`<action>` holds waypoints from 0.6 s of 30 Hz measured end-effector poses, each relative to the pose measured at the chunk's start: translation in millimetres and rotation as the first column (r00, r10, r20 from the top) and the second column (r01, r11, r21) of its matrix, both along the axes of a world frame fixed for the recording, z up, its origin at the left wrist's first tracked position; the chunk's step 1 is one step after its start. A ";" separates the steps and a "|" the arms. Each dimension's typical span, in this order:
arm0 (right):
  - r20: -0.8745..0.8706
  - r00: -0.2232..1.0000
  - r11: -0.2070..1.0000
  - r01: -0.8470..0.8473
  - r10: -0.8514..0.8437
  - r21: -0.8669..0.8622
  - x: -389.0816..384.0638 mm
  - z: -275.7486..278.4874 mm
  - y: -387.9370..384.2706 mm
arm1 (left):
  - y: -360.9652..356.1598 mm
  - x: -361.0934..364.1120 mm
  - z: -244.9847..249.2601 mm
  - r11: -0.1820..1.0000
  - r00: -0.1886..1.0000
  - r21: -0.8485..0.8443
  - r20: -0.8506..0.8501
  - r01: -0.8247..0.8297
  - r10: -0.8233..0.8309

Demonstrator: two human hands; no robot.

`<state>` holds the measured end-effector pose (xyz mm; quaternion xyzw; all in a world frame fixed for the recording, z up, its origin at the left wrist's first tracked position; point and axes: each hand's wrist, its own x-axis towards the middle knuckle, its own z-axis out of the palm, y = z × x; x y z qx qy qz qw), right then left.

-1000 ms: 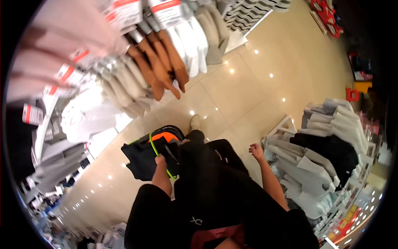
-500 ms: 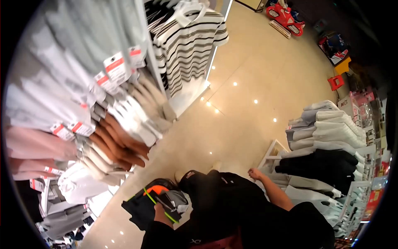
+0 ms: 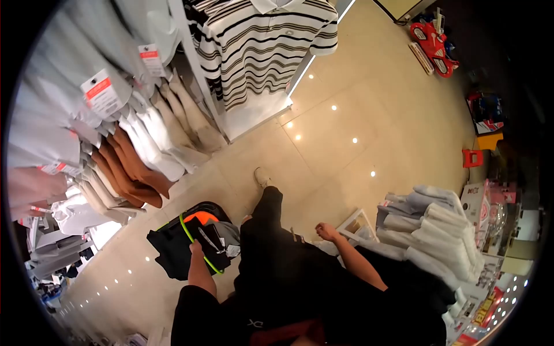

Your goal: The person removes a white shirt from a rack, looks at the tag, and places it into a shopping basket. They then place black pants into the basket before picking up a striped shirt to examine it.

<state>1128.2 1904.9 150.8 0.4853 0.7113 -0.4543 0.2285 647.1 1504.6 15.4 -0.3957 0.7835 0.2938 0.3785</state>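
Note:
My left hand (image 3: 197,248) is closed at the bright green handle (image 3: 187,228) of a dark basket (image 3: 214,208), hanging low at my left side. Black clothing (image 3: 168,249) drapes over the basket's side, with an orange piece (image 3: 202,217) and grey cloth (image 3: 231,233) beside it. My right hand (image 3: 327,232) hangs free in front of me with curled fingers and nothing visible in them. It is nearest to the white rack frame (image 3: 359,226) on the right, apart from it.
On the left, a rack holds grey shirts, brown garments (image 3: 128,167) and white ones with price tags (image 3: 104,94). A striped polo shirt (image 3: 271,49) hangs ahead. Light garments (image 3: 430,225) hang at right. Farther off are a red toy motorcycle (image 3: 431,51) and a red stool (image 3: 472,158).
I have stepped forward, and one shoe now shows ahead. The view has swung left, so the toy and stool sit farther right. The basket stays in my left hand.

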 end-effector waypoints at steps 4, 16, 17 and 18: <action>-0.072 0.997 0.999 -0.015 0.012 -0.039 -41.9 1.3 56.8 | 62.0 11.4 -15.6 0.998 0.998 0.023 -0.006 0.063 -0.063; -0.054 0.981 0.964 0.191 -0.185 0.184 -25.9 55.8 290.6 | 271.6 40.7 21.2 0.985 0.992 -0.133 -0.051 0.107 -0.115; -0.046 0.988 0.967 0.156 -0.150 0.201 -24.7 54.1 299.0 | 276.0 42.4 21.7 0.990 0.993 -0.094 -0.031 0.107 -0.111; -0.034 0.994 0.974 0.109 -0.104 0.198 -29.5 55.9 304.6 | 281.8 41.4 19.0 0.993 0.994 -0.054 -0.012 0.106 -0.107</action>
